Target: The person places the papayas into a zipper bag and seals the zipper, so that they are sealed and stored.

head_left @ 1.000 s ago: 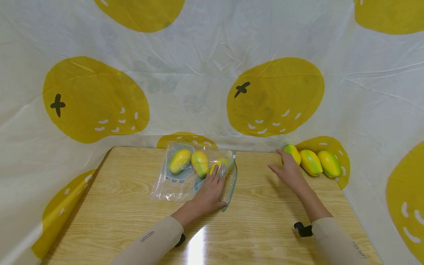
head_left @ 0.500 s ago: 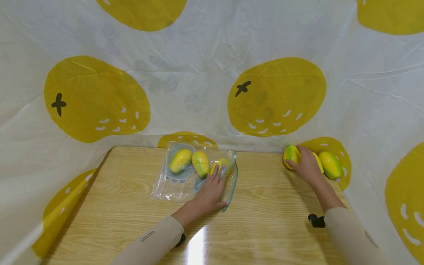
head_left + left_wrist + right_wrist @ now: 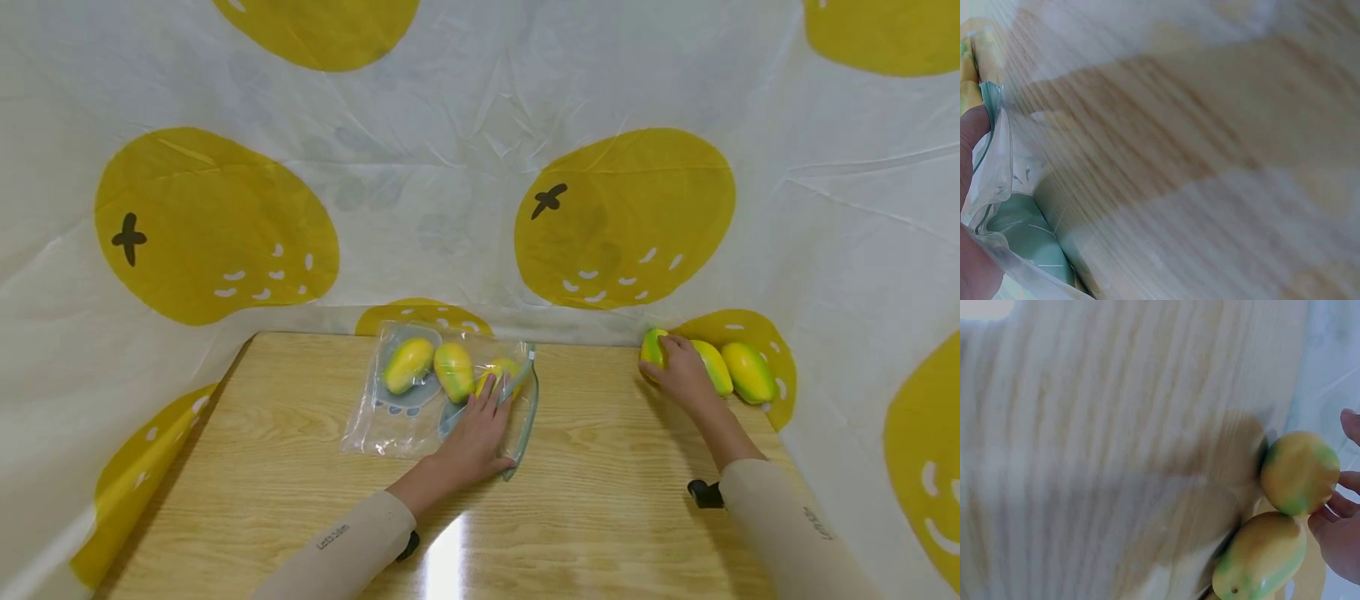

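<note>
Yellow-green fruit point(image 3: 652, 348) gripped by right hand point(image 3: 687, 377); left hand point(image 3: 474, 437), fingers extended, rests on clear bag point(image 3: 408, 429)

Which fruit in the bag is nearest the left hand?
The rightmost bagged fruit, nearest the green zip; the left hand partly covers it, not the other two.
</note>
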Available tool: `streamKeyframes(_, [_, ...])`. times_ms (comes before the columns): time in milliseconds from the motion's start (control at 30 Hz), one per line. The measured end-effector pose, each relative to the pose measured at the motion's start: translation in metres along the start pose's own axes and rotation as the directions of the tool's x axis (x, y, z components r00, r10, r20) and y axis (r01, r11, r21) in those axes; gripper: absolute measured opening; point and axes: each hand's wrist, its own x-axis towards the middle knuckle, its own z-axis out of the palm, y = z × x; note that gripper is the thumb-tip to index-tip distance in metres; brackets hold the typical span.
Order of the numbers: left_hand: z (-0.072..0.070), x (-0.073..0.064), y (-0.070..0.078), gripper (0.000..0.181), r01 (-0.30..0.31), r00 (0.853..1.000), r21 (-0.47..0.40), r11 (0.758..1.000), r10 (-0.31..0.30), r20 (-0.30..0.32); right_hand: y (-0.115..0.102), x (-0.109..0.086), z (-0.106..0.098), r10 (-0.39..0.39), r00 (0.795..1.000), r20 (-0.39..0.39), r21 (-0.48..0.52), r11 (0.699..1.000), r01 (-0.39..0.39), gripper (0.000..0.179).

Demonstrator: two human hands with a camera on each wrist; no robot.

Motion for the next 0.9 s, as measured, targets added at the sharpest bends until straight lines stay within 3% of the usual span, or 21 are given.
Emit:
streamKeyframes(333, [0.005,0.000,-0.003,0.117,-0.006,1.000,0.004,1.000,0.007,-0.008,-0.003,-0.011,0.012,0.035,0.997,-0.063,0.027,0.999,-0.034,0.068])
streamKeyframes(467, [0.006,0.000,-0.004,0.121,-0.015,1.000,-0.005,1.000,0.015,-0.020,-0.001,-0.014,0.015,0.057,0.998,-0.024,0.031,0.998,-0.056,0.073])
streamKeyframes(733, [0.006,0.001,-0.004,0.119,-0.026,0.999,-0.014,1.000,0.026,-0.021,0.005,-0.021,0.021,-0.029,0.999,0.021,0.124,0.992,0.026,0.076])
streamKeyframes(900, [0.004,0.001,-0.004,0.119,-0.020,1.000,-0.011,1.000,0.020,-0.009,0.005,-0.024,0.018,-0.042,0.998,0.051,0.152,0.988,0.034,0.082])
